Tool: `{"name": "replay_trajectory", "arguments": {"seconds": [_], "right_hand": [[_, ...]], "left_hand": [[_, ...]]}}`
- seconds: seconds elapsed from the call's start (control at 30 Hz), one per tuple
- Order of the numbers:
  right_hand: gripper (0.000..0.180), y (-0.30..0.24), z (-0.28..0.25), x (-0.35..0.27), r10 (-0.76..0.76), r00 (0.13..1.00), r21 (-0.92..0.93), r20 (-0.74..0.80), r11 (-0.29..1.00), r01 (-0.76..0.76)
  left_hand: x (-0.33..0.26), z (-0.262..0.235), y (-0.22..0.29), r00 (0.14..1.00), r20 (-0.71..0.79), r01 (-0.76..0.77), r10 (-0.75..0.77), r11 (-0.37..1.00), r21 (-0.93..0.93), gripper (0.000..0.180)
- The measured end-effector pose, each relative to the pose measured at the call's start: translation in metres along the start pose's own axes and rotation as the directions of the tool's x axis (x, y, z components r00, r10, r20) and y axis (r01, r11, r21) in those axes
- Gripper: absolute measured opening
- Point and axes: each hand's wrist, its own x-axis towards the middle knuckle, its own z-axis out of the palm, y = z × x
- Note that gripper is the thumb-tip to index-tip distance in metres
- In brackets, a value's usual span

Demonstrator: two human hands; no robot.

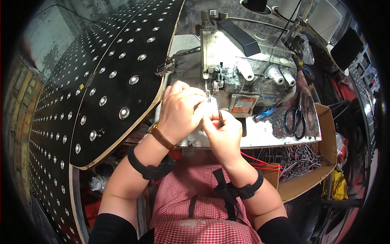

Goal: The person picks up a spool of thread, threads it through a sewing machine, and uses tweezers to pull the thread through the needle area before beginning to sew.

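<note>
In front of me stands a lint-covered overlock sewing machine (266,55), its lamp glaring on the needle area (212,77). My left hand (183,106) is just left of and below the presser foot. Its fingers are closed, fingertips together beside the needle area; what they pinch is lost in the glare. My right hand (226,136) is close beside it, thumb and fingers closed on a slim dark metal tool (220,117). The tool's tip points up toward the machine; its kind is partly hidden by the fingers. The fingertips of both hands nearly meet.
Black-handled scissors (295,121) and a small blue tool (264,115) lie to the right. A cardboard box (327,122) of tangled grey cords (294,160) stands below the table edge. Left is a black studded board (111,73). Thread cones (323,20) stand at the upper right.
</note>
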Motion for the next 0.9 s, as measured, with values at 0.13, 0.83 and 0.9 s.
{"name": "replay_trajectory", "arguments": {"seconds": [0.13,0.83,0.9], "right_hand": [[0.009,0.003,-0.006,-0.004,0.024,0.999,-0.020,-0.029,1.000,-0.024],[0.006,0.007,-0.019,-0.010,0.162,0.986,0.045,0.034,0.986,-0.163],[0.007,0.012,-0.020,-0.011,0.136,0.991,0.053,0.022,0.989,-0.137]], "left_hand": [[0.002,0.000,0.002,1.000,0.026,0.003,-0.002,0.998,-0.067,0.010],[0.001,0.009,0.020,0.972,-0.040,0.230,-0.231,0.973,-0.030,0.008],[0.002,0.008,0.016,0.972,-0.034,0.231,-0.233,0.971,-0.054,0.008]]}}
